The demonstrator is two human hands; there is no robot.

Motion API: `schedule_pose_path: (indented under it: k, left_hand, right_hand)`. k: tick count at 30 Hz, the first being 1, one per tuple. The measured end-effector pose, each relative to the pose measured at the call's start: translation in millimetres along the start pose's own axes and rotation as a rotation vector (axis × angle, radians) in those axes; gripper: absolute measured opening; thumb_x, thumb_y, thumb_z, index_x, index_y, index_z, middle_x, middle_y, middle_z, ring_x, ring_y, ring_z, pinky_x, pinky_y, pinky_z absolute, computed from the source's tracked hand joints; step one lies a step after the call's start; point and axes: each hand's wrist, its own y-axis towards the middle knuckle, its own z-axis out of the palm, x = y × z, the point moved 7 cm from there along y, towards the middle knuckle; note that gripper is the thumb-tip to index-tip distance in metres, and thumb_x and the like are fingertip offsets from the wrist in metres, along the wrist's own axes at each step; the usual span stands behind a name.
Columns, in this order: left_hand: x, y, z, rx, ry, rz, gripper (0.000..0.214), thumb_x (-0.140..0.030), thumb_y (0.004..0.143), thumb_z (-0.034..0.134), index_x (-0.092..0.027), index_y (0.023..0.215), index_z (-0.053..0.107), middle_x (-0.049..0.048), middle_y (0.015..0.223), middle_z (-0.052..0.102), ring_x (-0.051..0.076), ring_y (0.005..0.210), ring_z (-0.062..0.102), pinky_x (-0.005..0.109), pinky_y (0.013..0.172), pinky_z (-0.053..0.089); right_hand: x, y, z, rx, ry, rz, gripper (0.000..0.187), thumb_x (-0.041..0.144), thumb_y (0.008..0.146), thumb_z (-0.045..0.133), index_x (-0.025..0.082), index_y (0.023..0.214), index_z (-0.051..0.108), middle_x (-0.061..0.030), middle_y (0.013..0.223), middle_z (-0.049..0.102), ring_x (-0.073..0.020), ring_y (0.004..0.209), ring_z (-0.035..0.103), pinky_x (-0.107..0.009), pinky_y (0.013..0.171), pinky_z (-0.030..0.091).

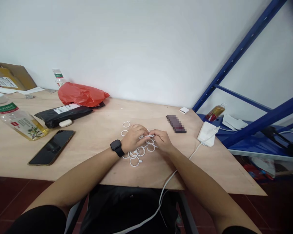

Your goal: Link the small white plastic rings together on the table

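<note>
Over the middle of the wooden table, my left hand (134,136) and my right hand (163,140) meet fingertip to fingertip. Both are closed on a white ring (150,136), seen almost edge-on and partly covered by my fingers. Several more white rings, each with a small knob or eyelet, lie loose on the wood around and under my hands. One ring (134,162) is nearest to me, and another ring (126,124) lies beyond my left hand. A black watch (116,146) is on my left wrist.
On the left are a phone (51,148), a drink bottle (21,122), a black parcel (63,113) and a red bag (81,94). To the right lie a pixelated dark object (176,124) and a white power brick (207,134); its cable (170,177) passes under my right forearm.
</note>
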Motion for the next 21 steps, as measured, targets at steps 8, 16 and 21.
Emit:
schedule_pose_path:
  k: [8, 16, 21]
  left_hand:
    - [63.6, -5.4, -31.0, -0.165, 0.239, -0.292, 0.019, -0.038, 0.092, 0.054, -0.022, 0.090, 0.064, 0.0059, 0.109, 0.068, 0.024, 0.108, 0.057, 0.045, 0.100, 0.034]
    - [123.5, -25.1, -24.4, 0.035, 0.429, -0.653, 0.026, -0.034, 0.090, 0.049, -0.025, 0.088, 0.073, 0.0086, 0.112, 0.069, 0.033, 0.110, 0.054, 0.060, 0.101, 0.023]
    - [108.6, -20.8, -16.6, 0.018, 0.374, -0.551, 0.027, -0.038, 0.090, 0.052, -0.026, 0.104, 0.072, 0.0088, 0.121, 0.065, 0.031, 0.118, 0.052, 0.055, 0.104, 0.025]
  right_hand:
    - [-26.8, 8.5, -3.3, -0.022, -0.235, 0.088, 0.037, 0.028, 0.090, 0.054, 0.021, 0.126, 0.058, -0.0087, 0.118, 0.068, -0.0220, 0.108, 0.062, -0.039, 0.097, 0.046]
    - [-45.0, 8.8, 8.8, 0.189, -0.502, 0.097, 0.037, 0.022, 0.092, 0.050, 0.025, 0.128, 0.061, -0.0082, 0.128, 0.063, -0.0225, 0.119, 0.055, -0.040, 0.104, 0.039]
    - [-36.9, 7.7, 10.6, 0.210, -0.533, 0.084, 0.036, 0.020, 0.089, 0.055, 0.027, 0.124, 0.063, -0.0065, 0.122, 0.067, -0.0235, 0.114, 0.058, -0.041, 0.102, 0.039]
